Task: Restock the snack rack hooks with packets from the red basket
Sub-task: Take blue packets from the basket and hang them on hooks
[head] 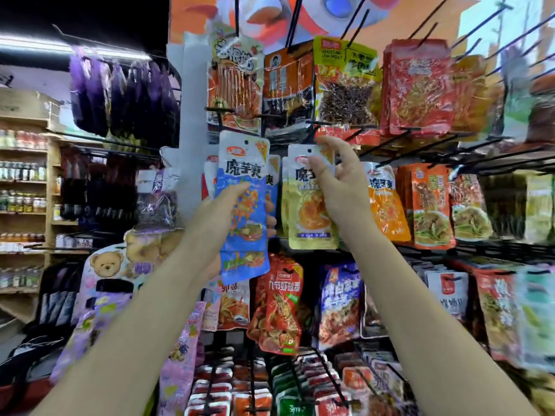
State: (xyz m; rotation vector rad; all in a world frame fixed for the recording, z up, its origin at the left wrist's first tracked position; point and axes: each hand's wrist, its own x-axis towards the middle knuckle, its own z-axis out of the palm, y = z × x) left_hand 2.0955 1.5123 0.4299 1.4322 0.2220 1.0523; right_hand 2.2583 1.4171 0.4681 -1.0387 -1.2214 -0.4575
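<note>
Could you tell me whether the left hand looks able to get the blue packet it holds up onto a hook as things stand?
Probably yes. The left hand grips the blue packet upright by its middle, its punched hole uncovered at the top near the rack's hooks. The right hand pinches the top of the yellow packet beside it, not blocking.

Held packet [244, 205] just left of hanging packet [310, 202]

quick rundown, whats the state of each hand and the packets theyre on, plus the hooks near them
left hand: grips the blue packet around its middle
blue packet: held upright in front of the rack, hang hole up; cannot tell if it is on a hook
right hand: fingers pinch the top of the yellow packet
yellow packet: hangs upright in the middle row
top row hooks: loaded with packets
</note>
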